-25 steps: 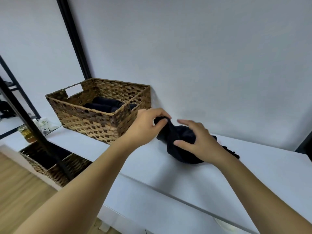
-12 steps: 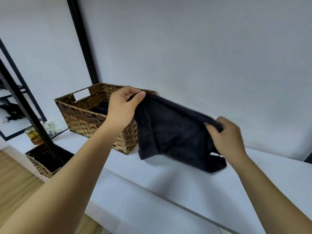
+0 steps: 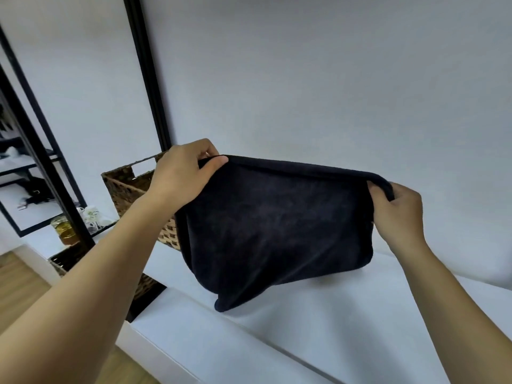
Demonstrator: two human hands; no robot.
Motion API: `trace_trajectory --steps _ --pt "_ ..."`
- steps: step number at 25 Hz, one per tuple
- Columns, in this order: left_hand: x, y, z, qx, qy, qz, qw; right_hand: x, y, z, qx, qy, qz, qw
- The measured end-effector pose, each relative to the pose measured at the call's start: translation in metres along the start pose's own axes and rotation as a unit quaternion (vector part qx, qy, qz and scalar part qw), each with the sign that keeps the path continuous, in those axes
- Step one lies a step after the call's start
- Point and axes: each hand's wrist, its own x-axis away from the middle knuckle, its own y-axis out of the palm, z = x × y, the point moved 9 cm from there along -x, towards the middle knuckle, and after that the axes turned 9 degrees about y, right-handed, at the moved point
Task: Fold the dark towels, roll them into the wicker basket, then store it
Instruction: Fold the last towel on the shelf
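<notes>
far left, one black metal shelf frame (image 3: 41,162) stands against the wall, with one glass jar (image 3: 65,230) of amber liquid near its foot. below it, one low woven tray (image 3: 59,263) sits by the wooden floor. next comes one wicker basket (image 3: 126,189) on the white table (image 3: 304,328), partly hidden behind the arm and cloth; whether it holds anything cannot be told from here. one left hand (image 3: 181,176) pinches the upper left corner of one dark towel (image 3: 274,228), thumb on the near face and fingers curled behind. the towel hangs spread in the air above the table, its lowest corner just over the surface. one right hand (image 3: 399,214) grips the upper right corner, fingers curled round the hem.
</notes>
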Motion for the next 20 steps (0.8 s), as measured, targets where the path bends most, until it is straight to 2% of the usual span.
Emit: trace_trajectory --steps 3,5,8,10,12,14,16,18,20 --pt "-0.003 -0.014 -0.005 -0.011 -0.023 0.047 0.999 -0.007 -0.001 -0.010 -0.033 -0.021 0.021 0.999" --pt "-0.003 -0.009 -0.019 0.038 -0.071 0.046 0.996 -0.012 0.004 -0.008 -0.009 -0.024 -0.014 1.000" --pt "0.007 0.027 -0.038 0.027 -0.114 -0.069 0.991 -0.008 0.023 0.014 0.011 0.039 -0.163 0.986" --pt "0.016 0.043 -0.044 0.045 -0.117 -0.097 0.987 0.005 0.034 0.025 -0.005 0.092 -0.244 0.965" --pt "0.019 0.051 -0.036 0.100 -0.106 -0.110 0.983 0.015 0.037 0.030 -0.058 0.141 -0.270 0.951" --pt "0.022 0.064 -0.016 0.113 -0.084 -0.178 0.974 0.020 0.035 0.033 -0.094 0.180 -0.271 0.941" --pt "0.031 0.078 0.012 0.158 -0.070 -0.278 0.945 0.027 0.032 0.034 -0.131 0.207 -0.280 0.928" --pt "0.034 0.080 0.049 0.285 -0.072 -0.328 0.898 0.025 0.022 0.028 -0.188 0.212 -0.270 0.920" --pt "0.013 0.076 0.067 0.410 -0.089 -0.263 0.869 0.012 0.002 0.024 -0.270 0.215 -0.214 0.914"
